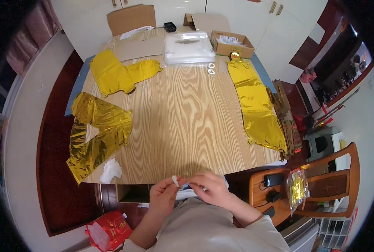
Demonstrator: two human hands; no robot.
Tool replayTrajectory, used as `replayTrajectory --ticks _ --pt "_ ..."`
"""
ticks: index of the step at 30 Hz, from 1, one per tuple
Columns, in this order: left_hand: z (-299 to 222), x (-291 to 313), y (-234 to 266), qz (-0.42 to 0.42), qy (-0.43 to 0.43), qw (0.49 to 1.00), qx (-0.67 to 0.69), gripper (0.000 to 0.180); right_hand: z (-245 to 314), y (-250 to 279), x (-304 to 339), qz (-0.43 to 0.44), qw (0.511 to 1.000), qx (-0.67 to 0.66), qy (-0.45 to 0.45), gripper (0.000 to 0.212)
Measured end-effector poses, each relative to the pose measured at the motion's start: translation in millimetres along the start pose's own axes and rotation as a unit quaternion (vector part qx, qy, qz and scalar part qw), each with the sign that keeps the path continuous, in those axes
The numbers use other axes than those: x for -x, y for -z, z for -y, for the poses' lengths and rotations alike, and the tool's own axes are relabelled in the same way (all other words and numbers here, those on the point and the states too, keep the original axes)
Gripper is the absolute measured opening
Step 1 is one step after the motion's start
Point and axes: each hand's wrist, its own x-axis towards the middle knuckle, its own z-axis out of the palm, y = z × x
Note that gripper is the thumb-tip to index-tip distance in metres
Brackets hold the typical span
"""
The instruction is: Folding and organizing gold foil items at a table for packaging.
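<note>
Just off the near table edge, my left hand [163, 194] is closed on a small white roll [175, 181], which looks like ribbon or tape. My right hand [208, 187] is beside it, fingers pinched together; whatever they hold is too small to make out. Flat, uninflated gold foil balloons lie on the wood-grain table [174, 122]: one with a triangular hole [103, 122] at the near left, an angled one [115, 73] behind it, and a long one [254, 101] along the right side. Two similar white rolls [211, 69] rest toward the back.
Clear plastic bags [189, 48] are stacked at the back beside an open cardboard box [232, 44]. Crumpled white tissue [110, 170] lies at the near left edge. To the right, a wooden chair [260, 189] carries a gold-filled package [297, 189]. A red bag [109, 231] stands on the floor.
</note>
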Motion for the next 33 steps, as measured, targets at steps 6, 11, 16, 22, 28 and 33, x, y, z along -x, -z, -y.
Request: replayTrajectory --ticks 6,11,16,22,28,33 --pt "1 2 4 0.050 0.022 0.986 0.155 0.022 13 -12 1 -0.066 0.997 -0.018 0.020 0.031" --pt "3 9 -6 0.047 0.036 0.984 0.170 0.022 11 -16 8 -0.109 0.979 0.104 0.139 0.030" --pt "2 18 -15 0.050 0.028 0.985 0.165 0.025 19 -13 10 -0.115 0.967 0.158 0.163 0.025" --pt "4 27 -20 0.070 0.027 0.980 0.184 0.026 31 -16 17 -0.141 0.961 0.166 0.167 0.024" --pt "6 34 -22 0.079 -0.001 0.987 0.141 0.026 38 -19 22 -0.166 0.956 0.176 0.165 0.023" --pt "4 36 -30 0.020 -0.017 0.998 0.051 0.025 40 -12 22 -0.129 0.963 0.178 0.158 0.023"
